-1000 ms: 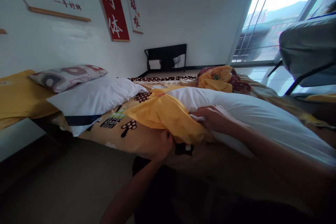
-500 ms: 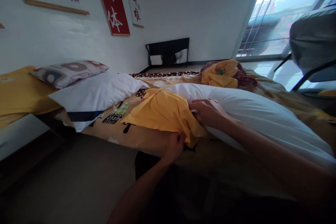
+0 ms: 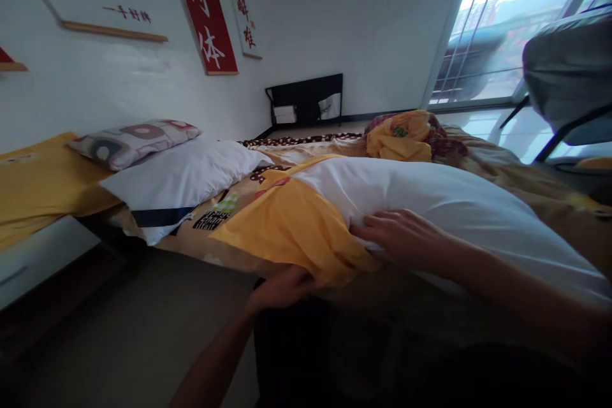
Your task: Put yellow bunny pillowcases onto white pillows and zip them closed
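A plump white pillow [image 3: 459, 197] lies across the bed, with a yellow pillowcase [image 3: 291, 223] drawn over its left end. The case's loose corner spreads flat toward the left. My left hand [image 3: 287, 287] is closed on the lower edge of the pillowcase near the bed's side; the fingertips are partly hidden by cloth and shadow. Just right of the case's opening, my right hand [image 3: 394, 236] grips the white pillow, fingers curled into its surface. A small reddish patch shows on the case near its top.
Left on the bed are a white pillow with a navy band [image 3: 182, 178] and a patterned pillow [image 3: 138, 140]. A bundle of yellow and plaid cloth [image 3: 401, 134] sits at the far side. A covered chair [image 3: 568, 76] stands right, by the window.
My left hand has moved left and down, pulling the pillowcase edge with it. My right hand has shifted slightly right and down, onto the white pillow. The camera view has tilted up slightly.
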`<state>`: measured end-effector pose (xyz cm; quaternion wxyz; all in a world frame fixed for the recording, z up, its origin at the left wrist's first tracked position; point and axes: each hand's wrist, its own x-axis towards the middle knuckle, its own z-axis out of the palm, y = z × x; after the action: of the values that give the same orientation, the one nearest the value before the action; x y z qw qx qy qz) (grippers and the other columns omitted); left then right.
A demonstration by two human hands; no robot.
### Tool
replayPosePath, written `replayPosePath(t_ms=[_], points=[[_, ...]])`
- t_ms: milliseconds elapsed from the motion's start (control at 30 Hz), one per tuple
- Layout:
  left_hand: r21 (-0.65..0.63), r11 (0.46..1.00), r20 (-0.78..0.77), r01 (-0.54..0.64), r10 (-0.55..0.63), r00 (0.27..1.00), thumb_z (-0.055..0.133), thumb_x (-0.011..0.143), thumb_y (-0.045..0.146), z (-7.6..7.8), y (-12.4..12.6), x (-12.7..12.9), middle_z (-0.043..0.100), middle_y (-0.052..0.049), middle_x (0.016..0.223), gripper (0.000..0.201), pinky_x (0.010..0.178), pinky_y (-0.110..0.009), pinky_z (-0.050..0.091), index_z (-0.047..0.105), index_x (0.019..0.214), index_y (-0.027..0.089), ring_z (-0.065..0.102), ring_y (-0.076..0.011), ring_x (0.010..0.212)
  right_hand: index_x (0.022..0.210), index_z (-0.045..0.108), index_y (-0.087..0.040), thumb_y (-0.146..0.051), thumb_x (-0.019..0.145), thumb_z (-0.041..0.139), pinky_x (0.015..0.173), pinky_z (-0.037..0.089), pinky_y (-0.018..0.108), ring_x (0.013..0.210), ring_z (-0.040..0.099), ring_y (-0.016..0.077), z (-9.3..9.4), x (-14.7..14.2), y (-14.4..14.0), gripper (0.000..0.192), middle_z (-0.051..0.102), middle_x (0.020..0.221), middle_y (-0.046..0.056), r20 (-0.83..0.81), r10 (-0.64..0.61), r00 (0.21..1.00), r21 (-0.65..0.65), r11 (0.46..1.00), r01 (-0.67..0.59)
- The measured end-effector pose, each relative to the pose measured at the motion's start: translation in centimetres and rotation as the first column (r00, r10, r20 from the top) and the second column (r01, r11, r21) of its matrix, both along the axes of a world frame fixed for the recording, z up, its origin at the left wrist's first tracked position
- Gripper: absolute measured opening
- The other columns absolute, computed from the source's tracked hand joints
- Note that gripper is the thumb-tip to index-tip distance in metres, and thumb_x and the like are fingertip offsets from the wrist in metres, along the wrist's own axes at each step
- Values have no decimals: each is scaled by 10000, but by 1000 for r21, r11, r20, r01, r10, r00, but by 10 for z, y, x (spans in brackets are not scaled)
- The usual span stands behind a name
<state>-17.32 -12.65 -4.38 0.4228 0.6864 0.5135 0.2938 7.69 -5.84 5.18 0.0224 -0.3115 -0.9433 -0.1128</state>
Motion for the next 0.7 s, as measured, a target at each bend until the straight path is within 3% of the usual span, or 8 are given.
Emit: replayPosePath(t_ms=[100, 167, 200, 233, 300, 333, 500, 700], points=[[1, 985, -35, 174, -174, 984, 560, 849, 444, 31, -24, -29, 672, -49, 748, 302, 634, -248, 446, 696, 916, 183, 602, -168, 678, 1232, 582, -278, -307, 842, 620, 762, 418, 332, 911, 607, 230, -6, 12, -10, 393, 653, 1008, 59, -82, 80, 993, 62, 995, -75], [206, 977, 13, -65, 63, 998, 531, 860, 460, 54, -28, -53, 660, -53, 707, 318, 651, -262, 460, 693, 819, 190, 604, -178, 672, 1251, 581, -308, -366, 833, 639, 778, 423, 354, 877, 592, 227, 0, 15, -14, 427, 636, 1005, 59, -113, 103, 988, 53, 994, -98], [345, 902, 49, -260, 260, 964, 522, 855, 466, 64, -24, -65, 651, -56, 699, 329, 665, -275, 464, 675, 756, 192, 602, -188, 679, 1215, 612, -318, -400, 841, 628, 785, 423, 365, 867, 583, 226, 5, 14, -16, 383, 628, 997, 60, -131, 110, 985, 47, 993, -104], [473, 766, 87, -434, 450, 889, 532, 838, 465, 72, -18, -77, 652, -65, 728, 319, 704, -295, 470, 658, 729, 193, 608, -208, 726, 1155, 651, -317, -431, 857, 603, 798, 420, 375, 874, 574, 228, 11, 11, -18, 323, 621, 996, 63, -156, 111, 981, 48, 993, -105], [600, 513, 117, -613, 702, 702, 616, 761, 448, 79, 3, -98, 666, -90, 850, 262, 832, -351, 460, 655, 774, 189, 607, -268, 905, 994, 714, -279, -461, 895, 539, 835, 413, 390, 926, 560, 240, 21, 0, -22, 272, 617, 1003, 76, -200, 80, 976, 55, 996, -71], [567, 495, 94, -658, 755, 649, 671, 710, 432, 78, 15, -106, 671, -101, 882, 265, 884, -378, 442, 660, 800, 183, 594, -300, 984, 927, 725, -246, -464, 904, 521, 845, 412, 392, 946, 559, 248, 24, -7, -24, 300, 622, 999, 86, -204, 44, 978, 48, 998, -35], [46, 788, 73, -614, 611, 788, 786, 606, 397, 53, 54, -106, 704, -114, 753, 266, 823, -384, 478, 699, 715, 170, 635, -345, 960, 892, 705, -106, -408, 848, 580, 804, 434, 368, 930, 602, 284, 12, -44, -31, 330, 669, 953, 159, -97, -179, 979, -49, 983, 175], [-118, 835, 287, -537, 547, 787, 778, 612, 433, 29, 62, -107, 727, -144, 806, 365, 667, -392, 549, 702, 818, 141, 688, -290, 755, 675, 637, -162, -236, 850, 489, 739, 411, 283, 784, 619, 184, -2, -57, -25, 240, 679, 805, 77, -365, -123, 923, -186, 981, 57]])
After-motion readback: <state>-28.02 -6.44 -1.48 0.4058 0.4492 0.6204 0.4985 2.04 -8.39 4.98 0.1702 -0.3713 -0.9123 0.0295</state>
